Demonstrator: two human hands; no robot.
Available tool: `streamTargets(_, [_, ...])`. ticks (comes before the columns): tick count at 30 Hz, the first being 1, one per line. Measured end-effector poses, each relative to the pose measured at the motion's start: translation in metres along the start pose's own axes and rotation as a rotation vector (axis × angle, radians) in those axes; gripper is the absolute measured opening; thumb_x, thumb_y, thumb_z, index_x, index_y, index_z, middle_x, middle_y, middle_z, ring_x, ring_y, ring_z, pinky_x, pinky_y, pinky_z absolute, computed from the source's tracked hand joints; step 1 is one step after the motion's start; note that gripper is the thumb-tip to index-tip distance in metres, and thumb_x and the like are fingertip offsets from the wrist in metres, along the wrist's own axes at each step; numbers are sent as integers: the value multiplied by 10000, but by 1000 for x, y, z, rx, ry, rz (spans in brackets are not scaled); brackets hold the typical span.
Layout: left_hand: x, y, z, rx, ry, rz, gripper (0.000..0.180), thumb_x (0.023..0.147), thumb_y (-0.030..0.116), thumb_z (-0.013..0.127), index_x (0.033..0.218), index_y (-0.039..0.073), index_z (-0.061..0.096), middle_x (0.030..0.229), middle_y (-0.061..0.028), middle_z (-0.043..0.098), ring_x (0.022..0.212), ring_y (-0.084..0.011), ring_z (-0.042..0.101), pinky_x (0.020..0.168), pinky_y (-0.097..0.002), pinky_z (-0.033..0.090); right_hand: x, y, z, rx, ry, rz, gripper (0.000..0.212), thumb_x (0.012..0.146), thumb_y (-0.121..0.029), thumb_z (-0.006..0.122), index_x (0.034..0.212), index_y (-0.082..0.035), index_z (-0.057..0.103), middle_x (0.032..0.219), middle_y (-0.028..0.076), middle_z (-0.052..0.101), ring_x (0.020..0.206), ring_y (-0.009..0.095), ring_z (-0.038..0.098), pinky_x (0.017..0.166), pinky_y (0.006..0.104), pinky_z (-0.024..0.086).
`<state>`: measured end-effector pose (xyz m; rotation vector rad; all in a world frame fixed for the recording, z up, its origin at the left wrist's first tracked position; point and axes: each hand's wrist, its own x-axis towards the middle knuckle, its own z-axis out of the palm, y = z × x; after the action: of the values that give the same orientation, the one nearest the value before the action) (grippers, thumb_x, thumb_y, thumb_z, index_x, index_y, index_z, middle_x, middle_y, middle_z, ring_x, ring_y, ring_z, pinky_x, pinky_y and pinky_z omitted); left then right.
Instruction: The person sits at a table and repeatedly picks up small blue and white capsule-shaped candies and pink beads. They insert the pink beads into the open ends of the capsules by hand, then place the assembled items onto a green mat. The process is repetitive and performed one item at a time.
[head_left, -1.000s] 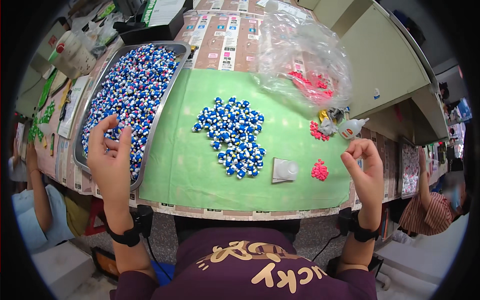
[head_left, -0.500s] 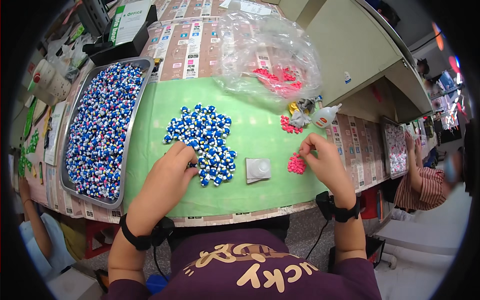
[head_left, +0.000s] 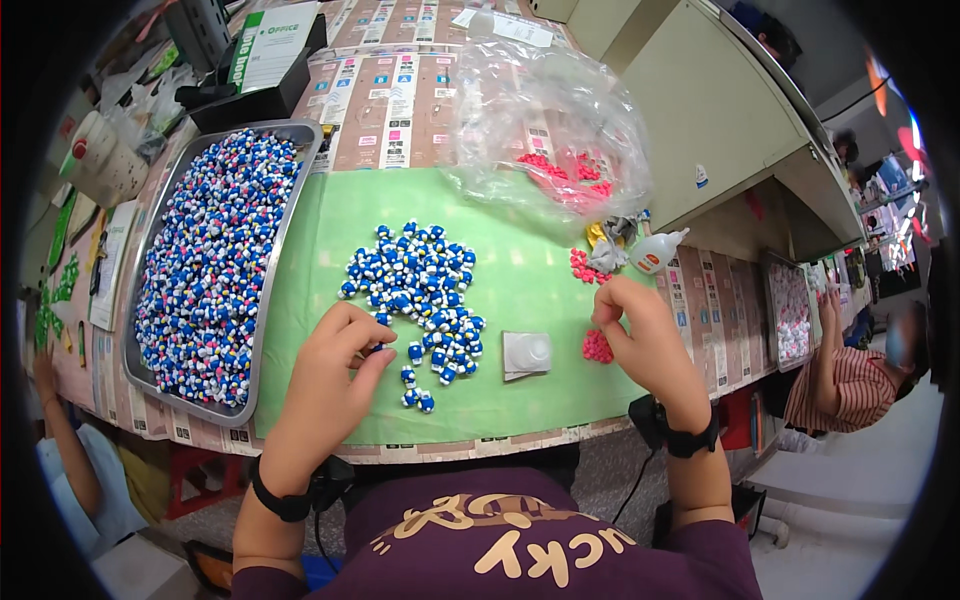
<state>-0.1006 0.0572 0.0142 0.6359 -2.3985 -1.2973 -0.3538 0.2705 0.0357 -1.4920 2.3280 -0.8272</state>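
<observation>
My left hand (head_left: 335, 375) is closed in a pinch at the near left side of a loose pile of small blue-and-white figures (head_left: 415, 270). A bit of blue shows between its thumb and forefinger, apparently one such figure. A few figures (head_left: 412, 388) lie apart from the pile, just right of that thumb. My right hand (head_left: 645, 335) is held over a little heap of pink pieces (head_left: 597, 346), thumb and forefinger curled together; anything between the fingertips is too small to make out. Between the hands sits a small white dish (head_left: 526, 353) on a square base.
A metal tray (head_left: 262, 300) full of figures stands at the left. Behind the green mat (head_left: 480, 405) lie a clear plastic bag (head_left: 500, 110) with pink pieces, a white squeeze bottle (head_left: 655, 250) and a beige cabinet (head_left: 720, 120). A co-worker (head_left: 835, 385) sits at the right.
My left hand has drawn back from the pile with its fingers pinched. Several figures now lie separated toward the near edge. The right hand stays by the pink heap, and the whole view has shifted slightly.
</observation>
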Motion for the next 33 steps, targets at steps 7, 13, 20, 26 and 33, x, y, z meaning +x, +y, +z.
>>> streamTargets(7, [10, 42, 20, -720, -188, -75, 135, 896, -25, 633, 1016, -10, 694, 969, -69, 597, 811, -118, 617, 634, -235, 546, -6, -82, 11, 626, 32, -185, 204, 791, 115, 633, 806, -51, 515, 885, 74, 619, 809, 210, 573, 779, 317, 436])
streamTargets(13, [9, 53, 35, -1108, -373, -225, 98, 942, 47, 628, 995, -21, 675, 951, -56, 594, 737, -102, 610, 595, -223, 525, -11, -87, 23, 505, 135, -331, 239, 775, 88, 690, 813, -89, 535, 905, 42, 628, 800, 213, 565, 743, 335, 403])
streamTargets(20, [0, 45, 31, -893, -400, -186, 84, 940, 57, 636, 958, -14, 677, 905, -17, 567, 635, -55, 511, 503, -200, 394, -10, -76, 20, 33, 135, -745, 198, 718, -55, 704, 798, -107, 531, 962, 27, 637, 838, 195, 596, 817, 389, 460])
streamTargets(26, [-3, 32, 35, -883, -425, -166, 130, 946, 120, 652, 978, 0, 689, 919, 4, 574, 765, -38, 527, 637, -199, 431, -8, -84, 20, -176, 48, -869, 158, 730, -132, 664, 757, -115, 509, 986, 37, 632, 845, 177, 611, 881, 416, 484])
streamTargets(33, [-12, 27, 11, -829, -349, -289, 184, 922, -30, 601, 1086, -34, 684, 968, -75, 616, 747, -116, 628, 684, -260, 557, 8, -70, 4, -20, -5, -427, 185, 679, 58, 583, 765, -65, 475, 855, 62, 565, 813, 259, 562, 807, 388, 416])
